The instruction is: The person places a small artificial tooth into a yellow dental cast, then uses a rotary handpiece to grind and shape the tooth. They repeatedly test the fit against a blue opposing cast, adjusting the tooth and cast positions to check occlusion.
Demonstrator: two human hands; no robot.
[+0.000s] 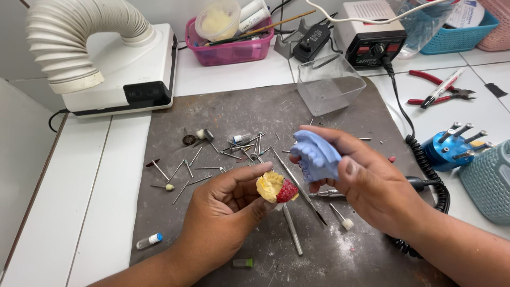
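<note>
- A dark grey work mat [175, 127] covers the middle of the white tiled bench, and many small burs and metal tools [228, 154] lie scattered on it.
- A white extraction unit [133, 64] with a ribbed hose stands at the back left.
- An empty clear plastic box [328, 85] sits at the back edge of the mat.
- The right hand [372, 180] is clenched around a light blue dental cast [317, 154], held above the mat.
- The left hand [223, 212] pinches with thumb and fingers a small yellow cast piece with red wax [276, 187], just beside the blue one, not touching.
</note>
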